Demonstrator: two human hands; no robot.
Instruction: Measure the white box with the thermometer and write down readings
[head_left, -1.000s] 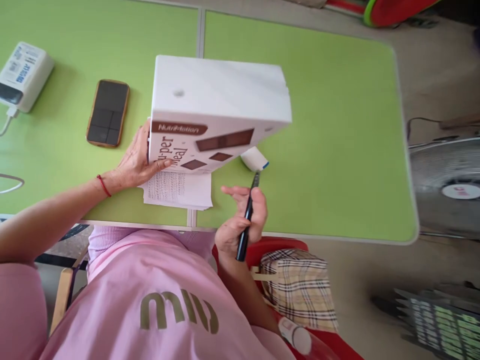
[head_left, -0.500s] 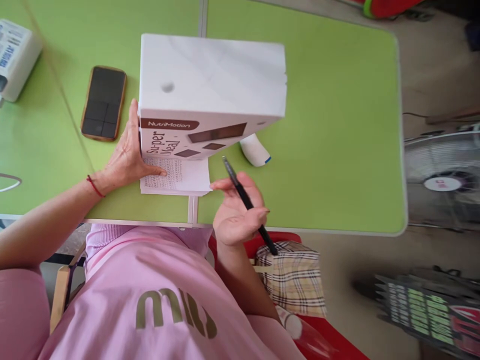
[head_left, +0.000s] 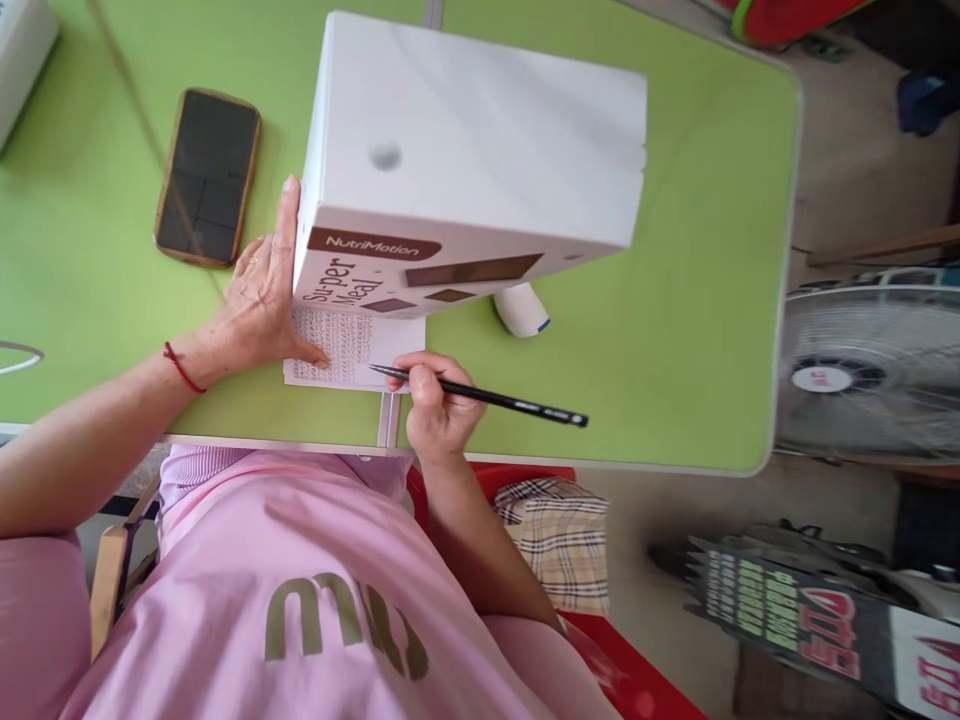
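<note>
My left hand (head_left: 259, 290) lies with fingers stretched against the left side of a white carton (head_left: 480, 140) marked "NutriMotion Super Meal". Its thumb rests on a small stack of paper (head_left: 352, 350) filled with lines of handwriting. The carton hides the far part of the sheets. Between the closed fingers of my right hand (head_left: 442, 410) is a slim black pencil (head_left: 517, 403). Its point is over the right part of the top sheet; whether it touches I cannot tell.
A phone (head_left: 208, 178) in a brown-edged case lies left of the carton on the green table (head_left: 697, 300). Just beyond my right hand is a white object with a blue edge (head_left: 523, 310). A fan (head_left: 862, 375) stands past the table's right edge, and a plaid bag (head_left: 559, 545) sits below.
My right hand has come left and closed round the pencil, which has swung from a loose upright slant to pointing left at the paper. The carton appears larger and farther right in view.
</note>
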